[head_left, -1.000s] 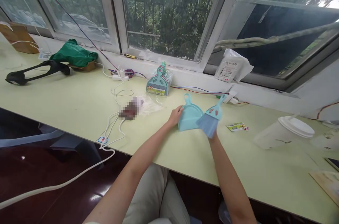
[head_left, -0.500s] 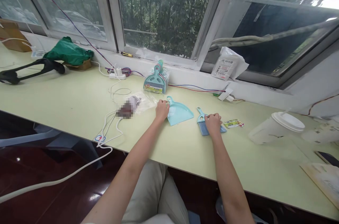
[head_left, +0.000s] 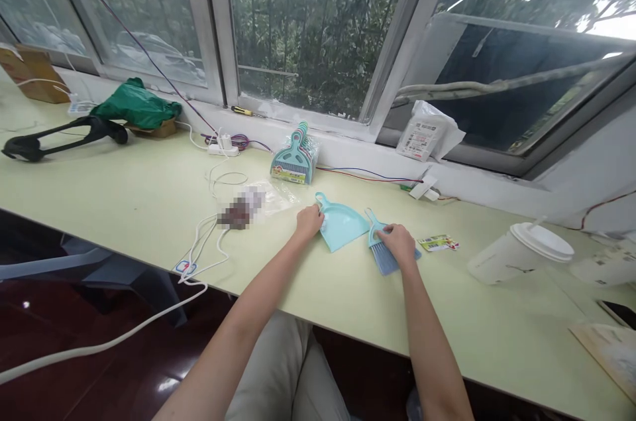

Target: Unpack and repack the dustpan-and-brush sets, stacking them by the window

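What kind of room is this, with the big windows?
Probably a workroom or an office, though I can't be sure. A long table runs below the windows, and a white power strip sits at the back of it.

Light aqua dustpan [head_left: 342,227], aqua brush [head_left: 376,229], blue-grey bristles [head_left: 384,259], pale yellow-green table [head_left: 328,292], green bag [head_left: 135,105], white cup [head_left: 509,255]

"What is your pale green desk [head_left: 163,189] carrying?"

"I'm seeing a turquoise dustpan [head_left: 344,227] lying in front of me, with a small brush [head_left: 383,260] lying just beside it."

"And farther out?"

"A card [head_left: 439,243] is lying right of the brush, a lidded cup [head_left: 511,258] is sitting beyond, and brush sets [head_left: 292,159] are standing behind my dustpan."
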`<state>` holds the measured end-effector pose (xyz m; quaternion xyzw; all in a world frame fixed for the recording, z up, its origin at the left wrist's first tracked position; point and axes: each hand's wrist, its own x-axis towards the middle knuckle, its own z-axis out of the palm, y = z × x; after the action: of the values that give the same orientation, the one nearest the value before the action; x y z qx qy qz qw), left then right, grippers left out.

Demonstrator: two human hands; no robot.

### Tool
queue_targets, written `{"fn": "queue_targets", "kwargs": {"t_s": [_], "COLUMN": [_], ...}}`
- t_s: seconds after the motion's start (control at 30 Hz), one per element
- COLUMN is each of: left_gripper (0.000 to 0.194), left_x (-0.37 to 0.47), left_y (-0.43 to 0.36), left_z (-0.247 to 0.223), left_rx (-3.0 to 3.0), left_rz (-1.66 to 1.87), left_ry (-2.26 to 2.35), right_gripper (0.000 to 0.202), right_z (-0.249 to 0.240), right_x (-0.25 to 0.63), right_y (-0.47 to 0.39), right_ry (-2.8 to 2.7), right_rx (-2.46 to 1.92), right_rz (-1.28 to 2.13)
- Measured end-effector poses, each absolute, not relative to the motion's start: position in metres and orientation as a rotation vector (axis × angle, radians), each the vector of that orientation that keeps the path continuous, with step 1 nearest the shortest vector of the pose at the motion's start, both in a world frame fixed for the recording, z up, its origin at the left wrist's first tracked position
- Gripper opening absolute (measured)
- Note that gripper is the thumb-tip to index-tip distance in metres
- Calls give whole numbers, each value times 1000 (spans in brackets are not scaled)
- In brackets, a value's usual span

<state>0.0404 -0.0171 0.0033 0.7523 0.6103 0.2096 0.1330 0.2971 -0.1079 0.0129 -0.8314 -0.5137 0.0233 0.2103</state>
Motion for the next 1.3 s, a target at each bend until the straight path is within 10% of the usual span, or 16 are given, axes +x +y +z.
{"fn": "queue_targets", "kwargs": {"t_s": [0.73,1.3], "left_gripper": [25,38], "left_x": [58,69], "left_y": [-28,-29], "left_z": [3,-4], "left_rx": [3241,2542], "left_rz": [731,1049], "left_ry": [641,833], "right_gripper": [16,16], "right_z": [-7,12], "right_x": [260,254], "right_y": [-90,-99], "right_ry": [-1791,-1693], "right_rx": [-1668,-1924], "right_rz": [331,254]}}
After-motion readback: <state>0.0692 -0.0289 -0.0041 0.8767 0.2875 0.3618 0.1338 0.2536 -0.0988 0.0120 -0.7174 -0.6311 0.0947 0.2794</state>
